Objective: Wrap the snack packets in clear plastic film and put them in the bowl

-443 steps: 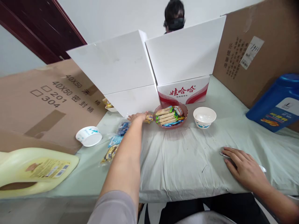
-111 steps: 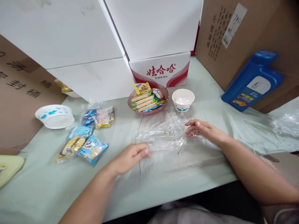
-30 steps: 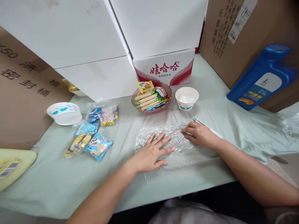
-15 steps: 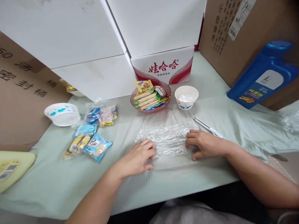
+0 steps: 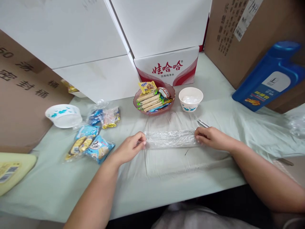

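A crinkled strip of clear plastic film (image 5: 170,139) stretches between my two hands, just above or on the green cloth. My left hand (image 5: 133,144) pinches its left end between thumb and fingers. At the right end, my right hand (image 5: 208,137) is closed on the film, knuckles up. Right behind that hand lies a utility knife (image 5: 203,123), its body mostly covered by my fingers. Beyond the film stand a pink glass bowl (image 5: 172,106) heaped with wrapped snacks (image 5: 150,101) and a paper bowl (image 5: 189,107) with clear plastic inside.
Left of my hands lie several snack packets (image 5: 98,149) and a tipped paper bowl (image 5: 64,119). A blue bottle (image 5: 264,82) leans against a brown carton (image 5: 228,47) at right. White boxes (image 5: 166,68) wall off the back. A pale yellow container (image 5: 15,170) is at far left.
The film has become a narrower strip, its near edge moved away from me. Both hands now pinch its ends; my left hand shifted left and away. My right hand now covers most of the knife.
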Demonstrator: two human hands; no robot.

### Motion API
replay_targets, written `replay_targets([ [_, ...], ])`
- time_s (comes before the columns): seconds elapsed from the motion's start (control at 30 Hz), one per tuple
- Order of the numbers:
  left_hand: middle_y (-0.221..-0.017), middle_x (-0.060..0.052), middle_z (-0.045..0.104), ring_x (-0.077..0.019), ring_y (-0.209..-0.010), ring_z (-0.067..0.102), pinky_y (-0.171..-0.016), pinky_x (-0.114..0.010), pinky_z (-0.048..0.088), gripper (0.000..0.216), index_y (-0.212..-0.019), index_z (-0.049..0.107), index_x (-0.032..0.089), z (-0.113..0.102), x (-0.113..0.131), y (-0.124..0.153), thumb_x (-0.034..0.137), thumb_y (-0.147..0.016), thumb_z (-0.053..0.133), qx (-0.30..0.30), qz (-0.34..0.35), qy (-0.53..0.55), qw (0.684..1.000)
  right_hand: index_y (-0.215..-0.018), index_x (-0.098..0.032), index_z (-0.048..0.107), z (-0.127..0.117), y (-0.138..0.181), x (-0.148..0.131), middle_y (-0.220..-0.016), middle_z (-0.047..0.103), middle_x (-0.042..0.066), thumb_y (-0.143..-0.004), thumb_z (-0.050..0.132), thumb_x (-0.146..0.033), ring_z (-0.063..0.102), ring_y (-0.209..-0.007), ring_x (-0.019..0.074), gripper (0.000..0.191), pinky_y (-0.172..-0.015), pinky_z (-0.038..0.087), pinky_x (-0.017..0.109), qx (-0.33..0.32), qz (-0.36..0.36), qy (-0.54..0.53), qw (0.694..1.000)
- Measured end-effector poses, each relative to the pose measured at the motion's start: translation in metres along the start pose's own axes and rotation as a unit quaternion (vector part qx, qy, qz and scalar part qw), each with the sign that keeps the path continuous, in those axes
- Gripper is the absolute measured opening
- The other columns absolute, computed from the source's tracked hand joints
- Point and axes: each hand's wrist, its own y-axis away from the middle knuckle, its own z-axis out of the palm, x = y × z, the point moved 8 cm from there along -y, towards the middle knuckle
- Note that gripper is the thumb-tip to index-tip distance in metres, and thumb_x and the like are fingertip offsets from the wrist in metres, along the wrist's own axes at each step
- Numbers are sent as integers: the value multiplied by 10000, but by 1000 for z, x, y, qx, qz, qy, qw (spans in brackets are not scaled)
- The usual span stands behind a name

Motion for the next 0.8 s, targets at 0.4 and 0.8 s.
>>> replay_targets([
  [0.4,-838,-37,674,-206,-757,648,-684,-291,445,117,-967,543,205,4,-6,-20,272,-871,540,166,-85,-189,964,-1038,-203,608,8,-11,13,-837,712,66,-970,426,-312,653,-727,230,223,-603,363,299,96,149,249,952],
  [0.8,-944,-76,647,-221,-926,601,-845,-344,499,211,-987,646,192,5,41,-3,245,-942,446,238,104,-244,934,-1125,-212,665,15,1,-41,-1271,612,120,-844,663,-497,492,-1229,317,400,-998,384,483,78,-201,212,953],
])
